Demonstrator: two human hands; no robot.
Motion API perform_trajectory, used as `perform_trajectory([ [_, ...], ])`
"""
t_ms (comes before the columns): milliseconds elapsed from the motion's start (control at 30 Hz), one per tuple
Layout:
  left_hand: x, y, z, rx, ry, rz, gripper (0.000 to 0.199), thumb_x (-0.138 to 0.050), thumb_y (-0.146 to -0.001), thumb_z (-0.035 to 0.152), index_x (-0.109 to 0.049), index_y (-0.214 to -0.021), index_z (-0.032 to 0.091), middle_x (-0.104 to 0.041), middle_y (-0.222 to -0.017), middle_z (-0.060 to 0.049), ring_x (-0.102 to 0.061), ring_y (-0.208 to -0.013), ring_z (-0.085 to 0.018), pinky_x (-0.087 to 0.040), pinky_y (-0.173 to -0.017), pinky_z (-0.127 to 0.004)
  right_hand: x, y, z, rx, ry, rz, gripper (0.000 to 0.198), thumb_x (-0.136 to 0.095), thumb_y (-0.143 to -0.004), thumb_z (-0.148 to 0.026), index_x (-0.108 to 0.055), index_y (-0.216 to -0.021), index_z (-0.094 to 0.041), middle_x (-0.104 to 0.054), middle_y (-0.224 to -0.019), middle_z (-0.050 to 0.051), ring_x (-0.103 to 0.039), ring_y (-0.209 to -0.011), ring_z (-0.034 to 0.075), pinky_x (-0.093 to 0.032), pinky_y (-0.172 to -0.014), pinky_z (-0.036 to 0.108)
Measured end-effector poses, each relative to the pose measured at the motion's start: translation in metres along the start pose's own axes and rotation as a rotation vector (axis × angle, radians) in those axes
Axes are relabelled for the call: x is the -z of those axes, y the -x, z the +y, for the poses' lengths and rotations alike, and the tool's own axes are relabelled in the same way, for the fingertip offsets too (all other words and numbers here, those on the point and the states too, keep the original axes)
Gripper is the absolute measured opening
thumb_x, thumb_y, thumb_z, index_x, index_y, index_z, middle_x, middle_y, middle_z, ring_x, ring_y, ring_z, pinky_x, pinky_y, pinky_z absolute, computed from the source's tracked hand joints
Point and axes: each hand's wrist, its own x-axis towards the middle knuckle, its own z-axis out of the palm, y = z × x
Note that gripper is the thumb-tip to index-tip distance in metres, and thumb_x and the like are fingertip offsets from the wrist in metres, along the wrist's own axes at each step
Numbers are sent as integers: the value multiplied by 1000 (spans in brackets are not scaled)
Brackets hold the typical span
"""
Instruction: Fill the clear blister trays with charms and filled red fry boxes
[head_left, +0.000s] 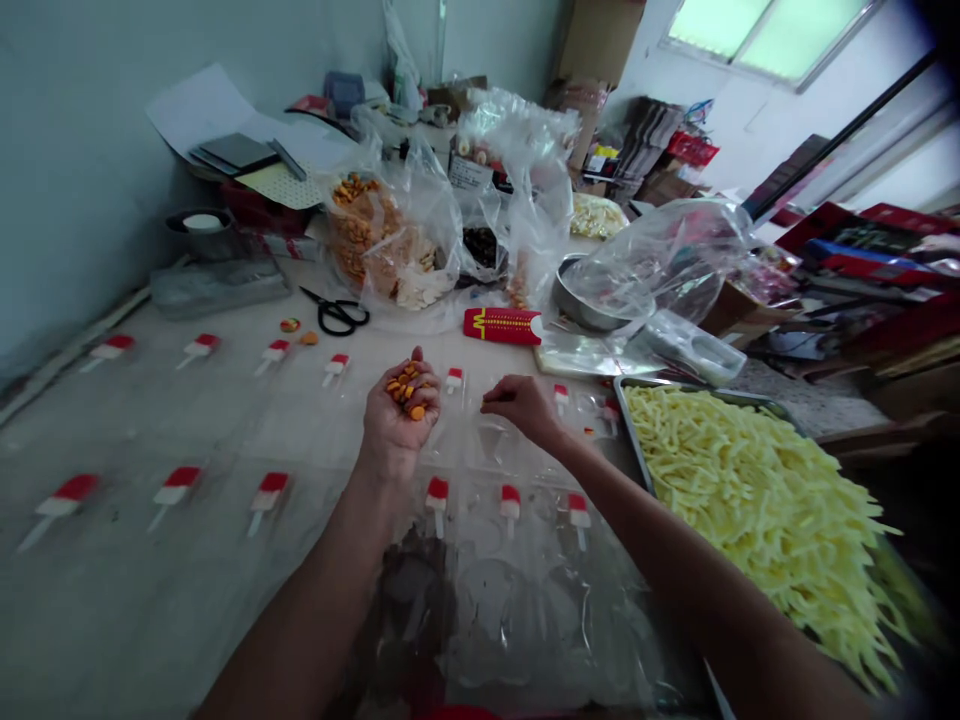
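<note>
My left hand (405, 400) is turned palm up, its fingers curled round a heap of small orange discs (406, 388). To its right, my right hand (525, 405) points left over the clear plastic trays (491, 590), thumb and fingertips pinched on a tiny piece, apparently one of the same discs. Small red-and-white popsicle-shaped pieces (437, 493) lie in two rows across the trays. Between the hands, one such popsicle piece (454, 379) sits in the back row. A loose orange disc (309, 339) rests farther back on the left.
A metal tray (637, 445) heaped with pale yellow strips (750, 500) stands on the right. Behind the hands are black scissors (337, 314), a red carton (502, 325), a metal bowl (592, 305) and a plastic bag of orange pieces (367, 235).
</note>
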Motion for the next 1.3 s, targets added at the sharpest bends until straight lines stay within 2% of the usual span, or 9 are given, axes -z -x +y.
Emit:
perform_trajectory([
  [267,5,-5,6,4,9,-26,29,-38,-97,14,-61,-115,12,-55,-71,-1,-44,-49,-5,-32,-39,-12,-7,-9,-19,225,239,-171,5,-76,-79,-23,-79,-76,-21,-75,-82,4,-66,-73,16,-45,-68,25],
  [400,10,-11,7,0,19,-19,26,-38,-97,14,-63,-104,13,-54,-70,-1,-42,-47,-4,-28,-37,-13,-7,-18,-22,36,267,-202,5,-73,-81,-21,-76,-84,-17,-70,-66,2,-63,-58,14,-42,-57,23],
  [500,14,-10,9,-4,26,-27,24,-39,-96,15,-62,-98,13,-54,-69,0,-43,-48,-5,-30,-40,-13,-9,-28,-13,-72,149,-172,40,-89,-62,-22,-71,-98,-16,-68,-63,-1,-60,-51,13,-38,-49,21],
  [600,18,-6,11,-24,28,-19,22,-40,-95,14,-62,-98,13,-54,-68,0,-43,-48,-5,-30,-40,-13,-7,-26,-12,-34,33,-208,24,-85,-71,-31,-71,-84,-15,-67,-62,1,-62,-52,13,-41,-50,21],
  [767,21,-2,9,-62,-6,6,22,-41,-92,12,-62,-99,12,-55,-66,0,-42,-45,-5,-29,-39,-14,-4,12,-58,235,-90,-25,27,-66,-91,-43,-75,-99,-19,-72,-76,4,-66,-66,15,-48,-60,25],
  [933,21,-3,2,-200,-157,128,21,-43,-87,11,-64,-93,12,-56,-62,-1,-48,-45,-8,-39,-44,-17,-20,38,-101,782,22,-190,24,-53,-99,-21,-74,-111,-22,-71,-113,10,-67,-101,19,-53,-89,31],
  [1033,19,-3,3,-228,-189,141,18,-45,-86,11,-62,-89,13,-55,-60,-1,-44,-43,-7,-36,-41,-16,-30,35,-106,892,81,-214,20,-55,-93,-14,-74,-100,-18,-71,-112,12,-67,-101,19,-53,-89,32],
  [1167,10,1,20,-205,-176,105,18,-43,-88,10,-60,-86,13,-51,-59,0,-41,-42,-6,-32,-39,-14,-35,15,-100,595,-186,-163,4,-71,-77,-18,-72,-81,-17,-72,-80,4,-64,-66,13,-52,-63,24],
  [1300,-3,13,60,-204,-213,152,18,-43,-89,7,-60,-88,13,-55,-64,-1,-44,-46,-5,-34,-41,-11,-32,-17,-81,114,-413,-62,27,-82,-69,-33,-73,-85,-13,-72,-69,4,-66,-60,15,-50,-56,24],
])
